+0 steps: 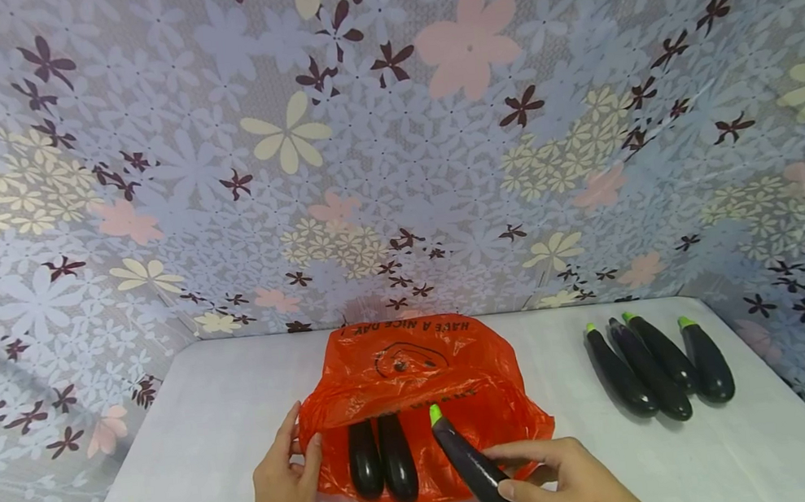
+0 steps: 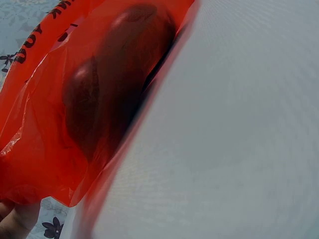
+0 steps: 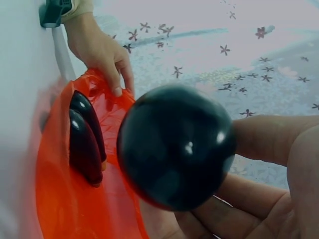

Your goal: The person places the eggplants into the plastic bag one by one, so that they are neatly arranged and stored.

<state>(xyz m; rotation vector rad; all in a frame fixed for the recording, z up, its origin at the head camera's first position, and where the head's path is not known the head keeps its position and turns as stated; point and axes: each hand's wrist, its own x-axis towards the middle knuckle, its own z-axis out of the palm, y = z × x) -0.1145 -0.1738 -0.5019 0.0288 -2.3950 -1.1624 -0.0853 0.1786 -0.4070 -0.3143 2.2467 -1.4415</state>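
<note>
A red plastic bag (image 1: 429, 363) with black printing lies on the table, its mouth facing the person. My left hand (image 1: 286, 486) pinches the bag's left edge, which the right wrist view also shows. Two dark eggplants (image 1: 382, 462) lie side by side inside the bag near its left side; in the left wrist view they show through the red plastic (image 2: 30, 144). My right hand (image 1: 570, 479) grips another eggplant (image 1: 478, 468) between thumb and fingers, its green stem end pointing into the bag's mouth. The rounded end of that eggplant (image 3: 177, 147) fills the middle of the right wrist view.
Several more eggplants (image 1: 668, 366) lie in a loose group on the right of the white table (image 1: 240, 383), green stem ends pointing away. A flower-patterned cloth (image 1: 379, 163) hangs behind the table and along its sides.
</note>
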